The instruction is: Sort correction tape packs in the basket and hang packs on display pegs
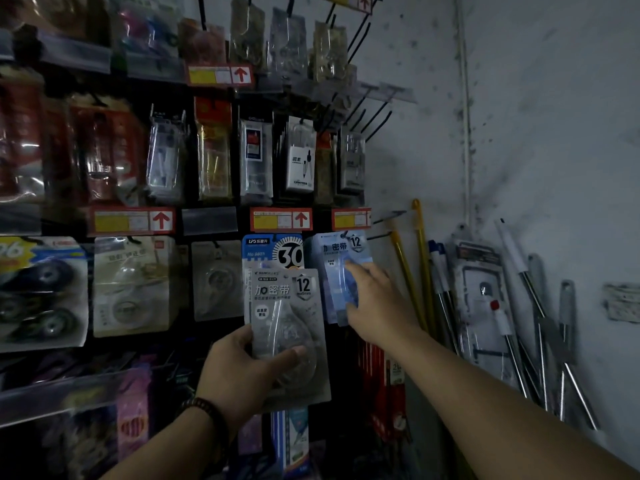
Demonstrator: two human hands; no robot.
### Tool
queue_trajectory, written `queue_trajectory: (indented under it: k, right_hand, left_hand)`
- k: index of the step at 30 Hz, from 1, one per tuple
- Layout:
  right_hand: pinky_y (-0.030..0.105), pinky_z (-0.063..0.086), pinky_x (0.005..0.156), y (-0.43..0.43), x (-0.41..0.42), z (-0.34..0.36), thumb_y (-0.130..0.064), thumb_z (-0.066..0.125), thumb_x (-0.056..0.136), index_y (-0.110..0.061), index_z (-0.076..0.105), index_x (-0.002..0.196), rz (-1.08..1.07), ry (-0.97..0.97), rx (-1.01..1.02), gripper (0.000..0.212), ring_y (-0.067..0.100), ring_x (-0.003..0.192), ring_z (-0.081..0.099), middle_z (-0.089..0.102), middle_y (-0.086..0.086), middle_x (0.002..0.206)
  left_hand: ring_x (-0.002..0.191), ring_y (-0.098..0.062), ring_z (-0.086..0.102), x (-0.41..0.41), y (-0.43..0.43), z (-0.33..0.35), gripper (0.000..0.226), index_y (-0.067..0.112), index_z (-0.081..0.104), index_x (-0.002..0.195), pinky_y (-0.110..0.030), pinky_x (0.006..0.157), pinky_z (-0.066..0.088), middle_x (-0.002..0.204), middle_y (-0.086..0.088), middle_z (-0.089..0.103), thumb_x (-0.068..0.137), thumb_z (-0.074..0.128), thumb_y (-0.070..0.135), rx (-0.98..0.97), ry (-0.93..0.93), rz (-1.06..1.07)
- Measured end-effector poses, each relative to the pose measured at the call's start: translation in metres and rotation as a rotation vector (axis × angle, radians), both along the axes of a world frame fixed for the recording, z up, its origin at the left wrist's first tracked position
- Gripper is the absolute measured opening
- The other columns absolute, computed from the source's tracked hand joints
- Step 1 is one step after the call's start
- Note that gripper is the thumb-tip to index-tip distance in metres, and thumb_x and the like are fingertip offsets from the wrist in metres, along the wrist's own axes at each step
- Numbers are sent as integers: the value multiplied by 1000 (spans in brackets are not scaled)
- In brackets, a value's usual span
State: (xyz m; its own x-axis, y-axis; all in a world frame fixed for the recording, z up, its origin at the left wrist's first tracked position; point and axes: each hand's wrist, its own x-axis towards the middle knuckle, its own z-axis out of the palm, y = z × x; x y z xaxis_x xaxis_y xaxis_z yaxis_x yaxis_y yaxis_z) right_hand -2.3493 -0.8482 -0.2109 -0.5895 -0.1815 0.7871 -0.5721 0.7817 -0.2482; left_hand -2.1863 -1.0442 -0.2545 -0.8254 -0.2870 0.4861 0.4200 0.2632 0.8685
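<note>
Step in hand: hanging, by my reading; one pack is being settled on the display while another waits its turn (the basket is not in view).
Left hand point(242, 372): raised in front of the display, its grip clenched on the lower half of a grey correction tape pack point(287, 327), thumb across the clear blister, pack upright and facing the camera.
Right hand point(377, 303): arm stretched forward and up, fingers fairly straight and laid on the face of a blue correction tape pack point(341, 271); no clenched grip shows.
Blue pack's place: hanging at the right end of the row under a red price label point(349, 219), just beside a blue "30" pack point(273, 252).
Next move, likely: free the right hand, then lift the grey pack so its hang hole meets a peg point(379, 235) squarely and slide it back.
Watch for: dim light, which makes the hole hard to line up.
</note>
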Motion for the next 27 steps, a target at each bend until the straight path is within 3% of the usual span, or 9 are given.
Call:
queue_trajectory:
  k: [4,6,8,11,13,16,20,23,27]
  right_hand:
    - [47,56,100,-9,-2,-1,-14,78,87,-35,22,163,-40,-107,59,97,24,136,46,32,-1,156]
    - [45,56,98,-10,2,-4,-20,75,91,-32,29,160,-60,-112,26,84,24,133,49,33,0,155]
    - [42,56,98,-9,10,-9,-30,67,97,-29,40,154,-13,-16,-51,63,22,129,52,39,-2,148]
    - [34,57,84,-4,39,-22,-46,56,100,-28,56,135,112,208,-179,40,12,109,56,48,-8,128]
    - [28,56,80,0,62,-32,-60,52,96,-30,56,135,201,249,-186,49,6,105,56,49,-13,125]
    - [27,56,89,-3,85,-49,-73,57,88,-37,42,152,344,87,-118,76,1,114,55,44,-19,129]
    - [28,59,95,-11,88,-62,-50,73,87,-42,27,162,404,34,-229,88,2,120,55,41,-22,132]
    - [30,60,92,-8,83,-56,-62,64,83,-39,34,162,358,48,-331,86,3,117,59,45,-20,128]
    - [26,59,88,-8,73,-45,-49,75,88,-40,37,161,266,71,-355,82,3,108,60,48,-15,121]
  left_hand:
    - [85,-19,83,-3,1,4,33,13,80,110,-34,69,67,94,-1,85,80,93,17,30,-14,1]
    - [85,-17,83,-4,1,6,30,15,80,110,-32,68,67,95,0,85,83,91,19,29,-19,7]
    - [85,-16,83,-5,3,8,25,16,81,108,-29,67,66,93,2,85,85,89,21,17,-14,21]
    - [80,-13,82,-9,9,13,16,17,80,103,-26,63,65,88,3,85,89,86,22,27,9,48]
    - [79,-15,82,-12,15,18,13,14,80,101,-31,67,66,86,2,84,92,83,24,29,8,45]
    - [82,-20,83,-20,25,22,12,12,77,100,-42,77,67,87,-2,84,96,79,23,-8,-6,15]
    - [91,-23,82,-26,36,28,11,16,74,107,-44,75,69,96,-4,83,102,70,26,11,-36,-84]
    - [96,-27,81,-26,37,33,17,18,74,115,-48,85,67,103,-7,83,108,61,27,-14,-75,-211]
    - [88,-19,81,-33,31,33,18,24,74,117,-40,77,68,99,-1,83,106,65,34,-300,-51,-67]
